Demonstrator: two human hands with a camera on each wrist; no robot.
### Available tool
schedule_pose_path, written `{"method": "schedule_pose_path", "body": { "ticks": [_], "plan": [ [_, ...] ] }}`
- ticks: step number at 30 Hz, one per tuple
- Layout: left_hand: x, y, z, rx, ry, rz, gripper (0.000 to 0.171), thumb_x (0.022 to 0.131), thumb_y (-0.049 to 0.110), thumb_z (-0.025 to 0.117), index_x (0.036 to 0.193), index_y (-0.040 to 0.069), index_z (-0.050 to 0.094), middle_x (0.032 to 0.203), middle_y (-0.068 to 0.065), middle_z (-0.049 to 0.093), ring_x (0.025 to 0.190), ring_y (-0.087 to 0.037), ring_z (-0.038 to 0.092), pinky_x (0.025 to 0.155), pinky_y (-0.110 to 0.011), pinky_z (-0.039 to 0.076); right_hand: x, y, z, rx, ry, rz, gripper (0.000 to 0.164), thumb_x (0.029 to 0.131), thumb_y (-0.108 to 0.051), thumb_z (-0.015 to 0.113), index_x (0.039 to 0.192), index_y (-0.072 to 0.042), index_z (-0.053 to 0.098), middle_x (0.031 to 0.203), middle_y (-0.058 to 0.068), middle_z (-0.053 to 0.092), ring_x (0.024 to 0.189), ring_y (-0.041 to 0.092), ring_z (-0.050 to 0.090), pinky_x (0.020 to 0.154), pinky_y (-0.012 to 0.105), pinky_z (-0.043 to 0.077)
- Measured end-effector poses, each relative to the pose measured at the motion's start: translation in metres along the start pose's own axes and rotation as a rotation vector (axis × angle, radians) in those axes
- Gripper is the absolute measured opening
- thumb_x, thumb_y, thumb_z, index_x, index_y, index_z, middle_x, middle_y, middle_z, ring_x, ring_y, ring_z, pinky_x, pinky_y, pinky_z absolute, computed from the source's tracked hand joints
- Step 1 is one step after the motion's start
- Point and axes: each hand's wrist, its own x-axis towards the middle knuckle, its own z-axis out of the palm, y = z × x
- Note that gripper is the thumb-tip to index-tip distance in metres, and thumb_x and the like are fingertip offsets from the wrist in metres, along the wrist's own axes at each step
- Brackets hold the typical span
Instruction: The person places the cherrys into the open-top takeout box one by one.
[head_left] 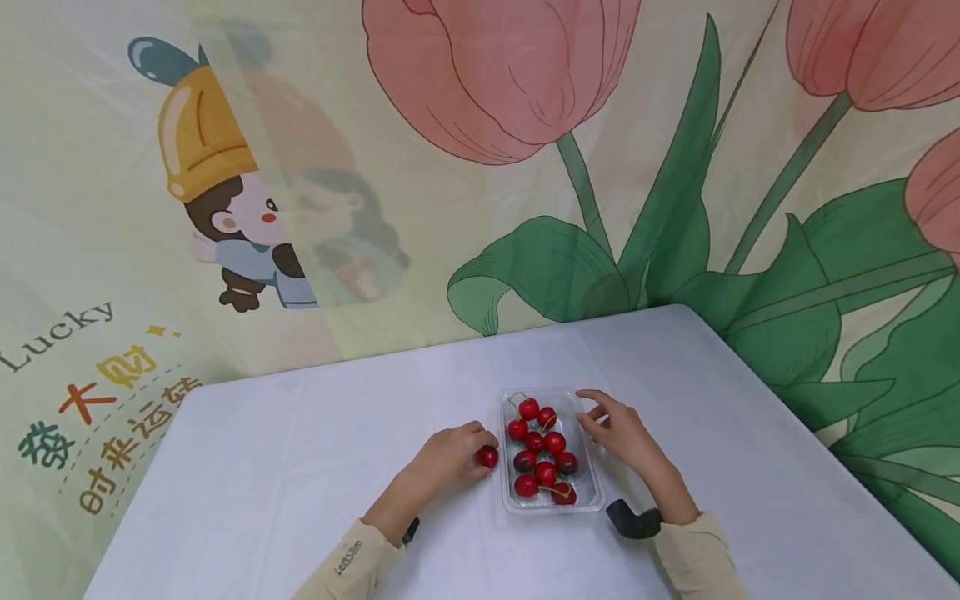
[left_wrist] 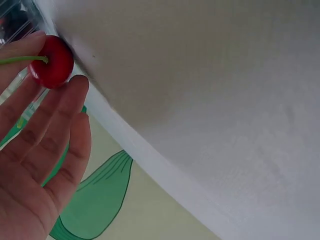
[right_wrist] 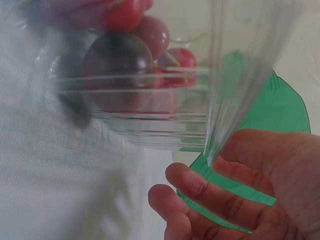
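Observation:
A red cherry [left_wrist: 52, 62] with a green stem sits between the thumb and fingertips of my left hand [head_left: 450, 458], which pinches it just left of a clear plastic box [head_left: 508, 500]. Several red and dark red cherries [head_left: 545, 474] lie in the box, some with green stems. My right hand [head_left: 618, 429] is at the box's far right side, its fingers loosely bent. In the right wrist view the thumb [right_wrist: 245, 150] lies right at the box's corner, while the other fingers are outside the wall and hold nothing.
The box stands on a table with a white cloth [head_left: 300, 467]. Behind the table hangs a printed backdrop [head_left: 420, 242] with large tulips and a cartoon figure. A black strap piece [head_left: 633, 521] sticks out from the right wrist beside the box.

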Motion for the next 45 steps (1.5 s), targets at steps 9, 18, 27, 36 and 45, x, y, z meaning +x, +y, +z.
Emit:
{"method": "schedule_pose_path", "body": {
  "ticks": [9, 18, 27, 36, 45],
  "plan": [
    [-0.004, -0.002, -0.004, -0.025, 0.029, 0.002, 0.027, 0.084, 0.017, 0.078, 0.109, 0.01, 0.071, 0.104, -0.005, 0.065, 0.088, -0.015, 0.063, 0.079, -0.025, 0.056, -0.002, 0.0, 0.0, 0.002, 0.0, -0.008, 0.045, 0.094, -0.013, 0.065, 0.136, -0.003, 0.051, 0.099, 0.016, 0.065, 0.073, 0.018, 0.062, 0.065, 0.034, 0.058],
    [-0.005, 0.001, -0.023, 0.017, 0.198, 0.04, 0.032, 0.081, 0.016, 0.081, 0.11, 0.011, 0.07, 0.104, -0.005, 0.066, 0.089, -0.017, 0.066, 0.08, -0.031, 0.057, -0.002, -0.001, -0.001, -0.004, 0.002, -0.013, 0.044, 0.094, -0.013, 0.064, 0.135, -0.003, 0.052, 0.1, 0.018, 0.065, 0.072, 0.018, 0.062, 0.065, 0.034, 0.058],
    [0.004, 0.017, -0.032, 0.058, 0.331, 0.154, 0.036, 0.077, 0.011, 0.083, 0.111, 0.01, 0.071, 0.104, -0.006, 0.067, 0.09, -0.018, 0.067, 0.078, -0.031, 0.058, -0.002, -0.001, -0.001, -0.007, 0.006, -0.013, 0.044, 0.094, -0.013, 0.065, 0.135, -0.003, 0.052, 0.1, 0.018, 0.065, 0.072, 0.018, 0.062, 0.065, 0.034, 0.058],
    [0.018, 0.032, -0.028, 0.115, 0.247, 0.175, 0.037, 0.081, 0.013, 0.081, 0.116, 0.01, 0.069, 0.11, -0.006, 0.068, 0.09, -0.017, 0.067, 0.079, -0.03, 0.057, -0.002, -0.002, -0.001, -0.006, 0.006, -0.007, 0.044, 0.094, -0.012, 0.064, 0.135, -0.003, 0.052, 0.098, 0.017, 0.065, 0.072, 0.018, 0.062, 0.064, 0.034, 0.058],
    [0.029, 0.042, -0.023, 0.171, 0.122, 0.106, 0.035, 0.082, 0.022, 0.08, 0.115, 0.013, 0.071, 0.108, -0.004, 0.069, 0.09, -0.015, 0.067, 0.076, -0.028, 0.056, -0.002, -0.003, -0.002, -0.008, -0.004, -0.006, 0.044, 0.094, -0.013, 0.064, 0.135, -0.003, 0.052, 0.098, 0.017, 0.065, 0.072, 0.019, 0.062, 0.064, 0.033, 0.058]
  ]
}}
